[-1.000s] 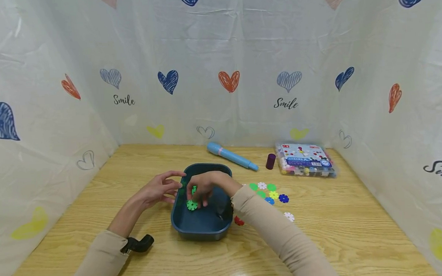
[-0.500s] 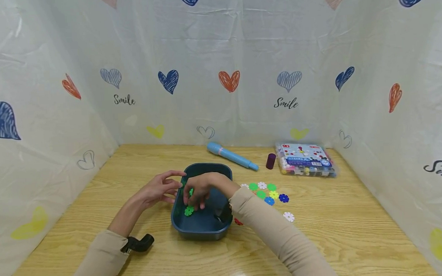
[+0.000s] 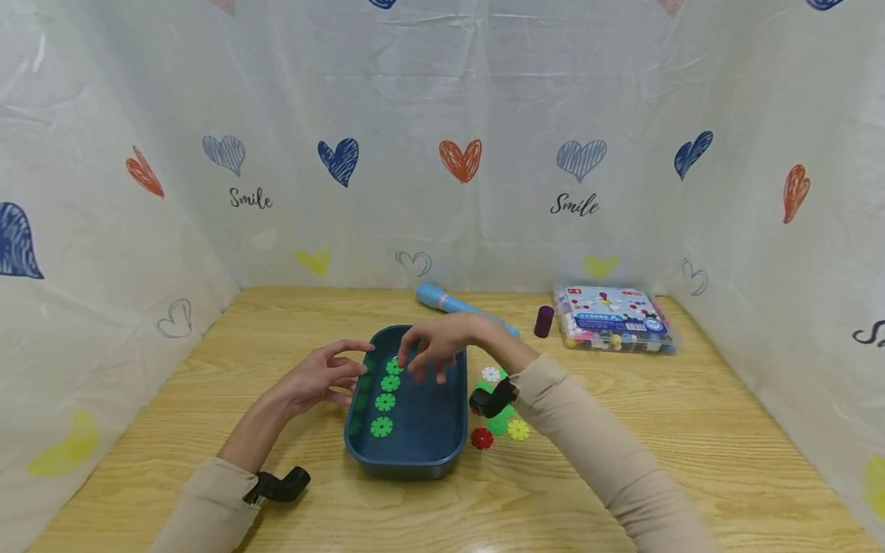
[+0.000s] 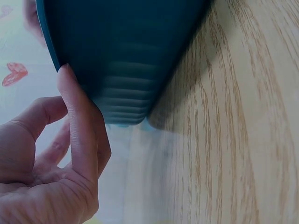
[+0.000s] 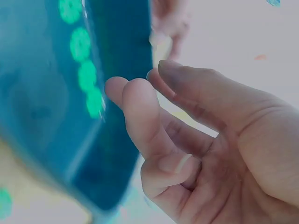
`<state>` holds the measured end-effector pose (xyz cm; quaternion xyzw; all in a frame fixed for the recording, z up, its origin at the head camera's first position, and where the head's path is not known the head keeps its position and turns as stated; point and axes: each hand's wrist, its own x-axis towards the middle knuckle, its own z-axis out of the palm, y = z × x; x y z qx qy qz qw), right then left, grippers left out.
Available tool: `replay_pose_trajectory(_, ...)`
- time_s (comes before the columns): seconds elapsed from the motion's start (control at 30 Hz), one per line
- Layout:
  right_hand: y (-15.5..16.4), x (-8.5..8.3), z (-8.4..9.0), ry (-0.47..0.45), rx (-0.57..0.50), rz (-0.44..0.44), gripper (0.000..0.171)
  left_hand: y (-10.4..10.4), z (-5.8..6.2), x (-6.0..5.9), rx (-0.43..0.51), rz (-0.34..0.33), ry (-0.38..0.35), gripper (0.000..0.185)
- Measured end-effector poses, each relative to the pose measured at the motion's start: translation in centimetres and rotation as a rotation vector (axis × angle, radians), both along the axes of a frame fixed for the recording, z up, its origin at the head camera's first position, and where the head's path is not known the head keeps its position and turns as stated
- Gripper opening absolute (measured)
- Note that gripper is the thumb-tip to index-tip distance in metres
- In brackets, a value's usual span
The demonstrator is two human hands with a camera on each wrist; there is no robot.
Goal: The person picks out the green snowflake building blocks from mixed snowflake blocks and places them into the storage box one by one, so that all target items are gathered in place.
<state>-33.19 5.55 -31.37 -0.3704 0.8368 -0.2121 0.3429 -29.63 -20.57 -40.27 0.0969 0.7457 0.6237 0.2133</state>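
Note:
A dark blue rectangular tray (image 3: 428, 423) sits on the table. Several green snowflake discs (image 3: 385, 401) lie in a row inside it, along its left side. My left hand (image 3: 320, 378) is at the left rim, and in the left wrist view a fingertip (image 4: 68, 74) touches the tray's edge from outside. Over the far part of the tray hovers my right hand (image 3: 444, 343), its fingers loosely bent. The right wrist view shows nothing between those fingers. My right forearm and wrist camera hide part of the loose discs to the right.
Loose discs lie right of the tray, among them a red disc (image 3: 482, 438), a yellow disc (image 3: 518, 429) and a white disc (image 3: 490, 374). Behind are a light blue microphone-shaped stick (image 3: 434, 295), a purple cylinder (image 3: 543, 321) and a clear box (image 3: 616, 321) of coloured pieces.
My right hand has risen from the green discs and moved towards the far right of the tray. The whole green row shows now. My left hand has stayed at the rim.

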Motion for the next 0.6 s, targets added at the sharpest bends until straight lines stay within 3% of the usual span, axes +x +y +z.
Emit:
replay_pose_trajectory(0.17, 4.8, -0.1, 1.3, 0.069, -0.042, -0.039, 0.026, 0.1, 0.0, 0.0, 0.001, 0.007, 0.000, 0.052)
replay_pose_trajectory(0.27, 7.8, -0.1, 1.2, 0.101, -0.042, -0.054, 0.025, 0.0, 0.0, 0.1, 0.000, 0.010, 0.001, 0.053)
replay_pose_trajectory(0.6, 16.2, 0.3, -1.9, 0.116, -0.058, -0.161, 0.030, 0.1, 0.1, 0.1, 0.000, 0.014, -0.001, 0.054)
